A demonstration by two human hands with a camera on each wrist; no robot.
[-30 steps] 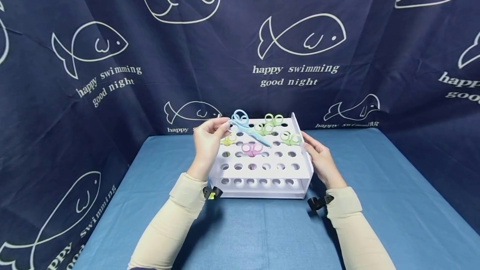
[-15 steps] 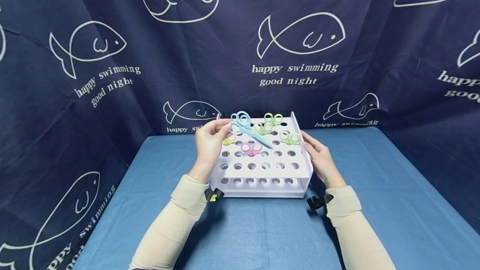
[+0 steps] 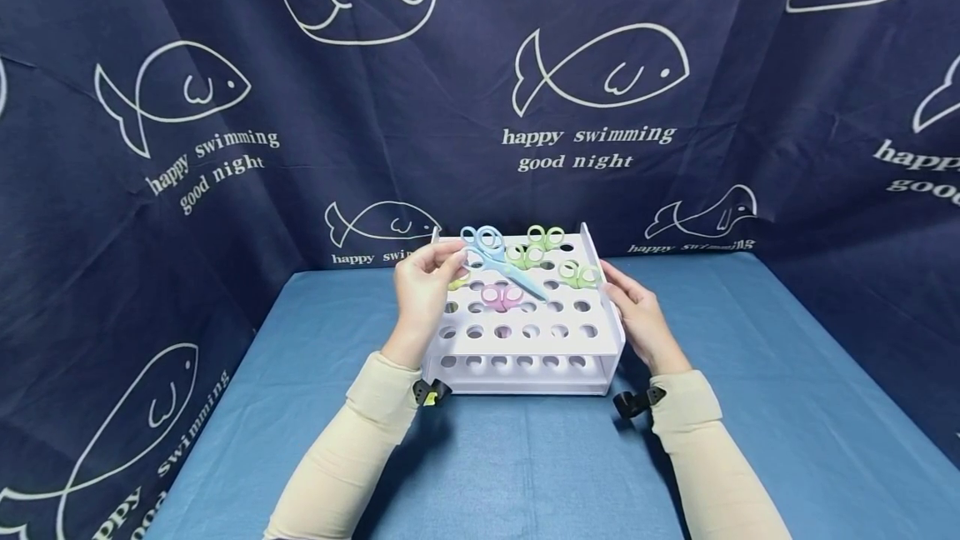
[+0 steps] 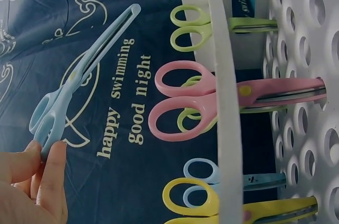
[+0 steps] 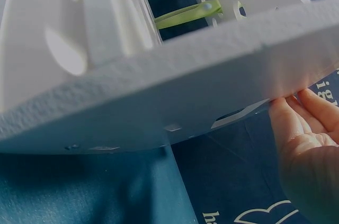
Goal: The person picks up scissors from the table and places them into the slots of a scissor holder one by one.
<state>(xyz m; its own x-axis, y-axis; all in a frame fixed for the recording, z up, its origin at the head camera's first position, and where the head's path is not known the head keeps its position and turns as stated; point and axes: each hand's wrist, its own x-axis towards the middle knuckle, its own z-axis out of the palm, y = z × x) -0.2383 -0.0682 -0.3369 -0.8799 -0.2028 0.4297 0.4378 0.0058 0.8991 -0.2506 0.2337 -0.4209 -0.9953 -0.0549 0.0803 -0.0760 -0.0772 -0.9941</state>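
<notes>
My left hand (image 3: 425, 290) pinches a handle loop of a pair of light blue scissors (image 4: 79, 73) between thumb and fingers. In the head view, these scissors slant over the white rack (image 3: 525, 346), tip down to the right; the left wrist view shows them apart from it. My right hand (image 3: 647, 327) rests its fingertips on the outer face of the rack's right side panel (image 5: 228, 70). Pink scissors (image 4: 257, 87), yellow scissors (image 4: 267, 213), another blue pair (image 4: 265, 180) and several green pairs (image 3: 527, 257) stand in rack holes, handles up.
The rack has a perforated top and a lower perforated shelf (image 3: 517, 369), and stands on a blue cloth-covered table (image 3: 517, 465). Behind hangs a dark blue curtain (image 3: 450, 148) with white fish drawings. Black camera mounts sit on both wrists.
The left hand has moved slightly right and down with the blue scissors, its fingers now partly covering the yellow pair in the head view. The right hand has stayed at the side panel.
</notes>
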